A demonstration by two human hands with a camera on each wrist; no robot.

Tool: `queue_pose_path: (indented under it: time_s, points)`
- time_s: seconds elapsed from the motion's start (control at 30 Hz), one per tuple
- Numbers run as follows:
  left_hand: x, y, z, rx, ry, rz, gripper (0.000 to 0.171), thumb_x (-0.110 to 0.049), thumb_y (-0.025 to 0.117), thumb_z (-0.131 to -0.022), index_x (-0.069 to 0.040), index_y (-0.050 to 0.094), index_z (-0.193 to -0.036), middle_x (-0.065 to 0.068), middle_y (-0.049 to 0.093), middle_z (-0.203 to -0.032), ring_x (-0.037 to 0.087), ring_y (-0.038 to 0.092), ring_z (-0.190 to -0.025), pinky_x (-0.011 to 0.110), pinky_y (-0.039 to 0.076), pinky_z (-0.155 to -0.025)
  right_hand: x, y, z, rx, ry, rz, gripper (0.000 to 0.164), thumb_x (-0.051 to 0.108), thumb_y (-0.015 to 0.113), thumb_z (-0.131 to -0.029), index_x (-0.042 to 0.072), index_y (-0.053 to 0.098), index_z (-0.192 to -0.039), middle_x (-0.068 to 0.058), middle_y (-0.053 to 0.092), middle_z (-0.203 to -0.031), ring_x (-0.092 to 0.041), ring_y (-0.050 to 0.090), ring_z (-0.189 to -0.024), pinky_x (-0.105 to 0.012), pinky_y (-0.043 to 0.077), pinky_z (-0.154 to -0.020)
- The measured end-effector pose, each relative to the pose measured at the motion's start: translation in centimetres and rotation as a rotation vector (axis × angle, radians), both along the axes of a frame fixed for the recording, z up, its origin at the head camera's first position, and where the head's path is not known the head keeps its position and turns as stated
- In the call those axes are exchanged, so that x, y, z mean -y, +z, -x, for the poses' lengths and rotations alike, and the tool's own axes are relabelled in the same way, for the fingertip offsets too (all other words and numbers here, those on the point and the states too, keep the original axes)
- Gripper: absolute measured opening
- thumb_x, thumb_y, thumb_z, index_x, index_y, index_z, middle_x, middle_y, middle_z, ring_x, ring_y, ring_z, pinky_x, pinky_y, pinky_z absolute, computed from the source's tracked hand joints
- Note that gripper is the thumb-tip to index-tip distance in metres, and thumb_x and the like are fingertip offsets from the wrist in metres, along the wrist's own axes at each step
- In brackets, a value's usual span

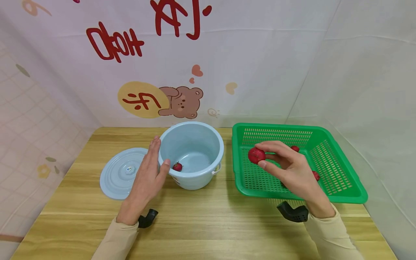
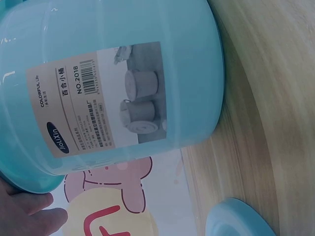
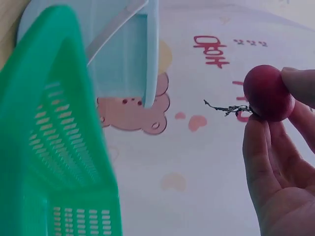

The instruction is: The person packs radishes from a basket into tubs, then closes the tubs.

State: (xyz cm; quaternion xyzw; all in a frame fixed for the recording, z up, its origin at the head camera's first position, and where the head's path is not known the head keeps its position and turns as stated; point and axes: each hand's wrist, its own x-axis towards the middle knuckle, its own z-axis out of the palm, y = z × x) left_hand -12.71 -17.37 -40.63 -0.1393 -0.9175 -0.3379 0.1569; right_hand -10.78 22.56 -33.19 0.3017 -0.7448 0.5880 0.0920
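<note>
In the head view, my right hand [image 1: 289, 168] pinches a small round tomato [image 1: 256, 155] between thumb and fingertips, above the near left part of the green basket [image 1: 238, 173]. The right wrist view shows this tomato [image 3: 268, 93] as smooth and dark red, with a thin, dry stem sticking out. My left hand [image 1: 147, 177] rests at the left rim of a light blue bucket [image 1: 195, 182], fingers straight and thumb apart. Inside the bucket, near the front left wall, lies another red tomato [image 1: 177, 166]. A few more red ones, such as the far tomato [image 1: 295, 148], lie in the basket, partly behind my hand.
Left of the bucket, a round blue lid [image 1: 120, 175] lies flat on the wooden table [image 1: 201, 227], partly behind my left hand. The bucket's pale handle [image 1: 217, 169] hangs at its right side. A printed cloth backdrop [image 1: 260, 72] stands behind the table.
</note>
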Motion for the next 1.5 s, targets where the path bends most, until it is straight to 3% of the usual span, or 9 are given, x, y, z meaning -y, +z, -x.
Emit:
queue_pose_path:
  time_s: [0.43,0.77,1.2,1.5]
  points:
    - [0.0,0.0,0.0,-0.002,0.0,0.003,0.071,-0.031,0.048,-0.108,-0.005,0.017,-0.166,0.011,0.016,-0.172,0.03,0.013,-0.159,0.061,0.022,-0.122,3.9,1.0,0.5,-0.013,0.037,0.102,0.043,-0.019,0.068,-0.088,-0.008,0.066,-0.128,-0.019,0.062,-0.131,-0.031,0.055,-0.126,-0.034,0.054,-0.1]
    - [0.0,-0.1,0.0,0.003,0.002,0.004,0.071,-0.037,0.045,-0.109,-0.006,0.016,-0.166,0.006,0.013,-0.173,0.03,0.014,-0.159,0.061,0.023,-0.122,6.7,1.6,0.8,0.005,0.03,0.128,0.04,-0.012,0.072,-0.09,-0.004,0.068,-0.129,-0.017,0.063,-0.129,-0.033,0.053,-0.127,-0.039,0.054,-0.1]
    - [-0.1,0.0,-0.1,-0.001,0.001,0.001,0.07,-0.034,0.047,-0.109,-0.004,0.018,-0.165,0.008,0.014,-0.173,0.031,0.015,-0.158,0.061,0.023,-0.122,9.8,0.3,2.0,0.008,0.048,0.112,0.038,-0.006,0.073,-0.092,0.003,0.07,-0.129,-0.008,0.065,-0.126,-0.028,0.063,-0.115,-0.038,0.056,-0.097]
    - [-0.2,0.1,-0.1,0.003,0.0,-0.001,0.071,-0.034,0.047,-0.108,-0.005,0.017,-0.166,0.01,0.015,-0.173,0.032,0.015,-0.158,0.061,0.023,-0.122,11.8,-0.9,3.1,0.009,0.028,0.022,0.035,0.003,0.077,-0.093,0.008,0.072,-0.127,-0.001,0.066,-0.127,-0.02,0.061,-0.117,-0.037,0.057,-0.097]
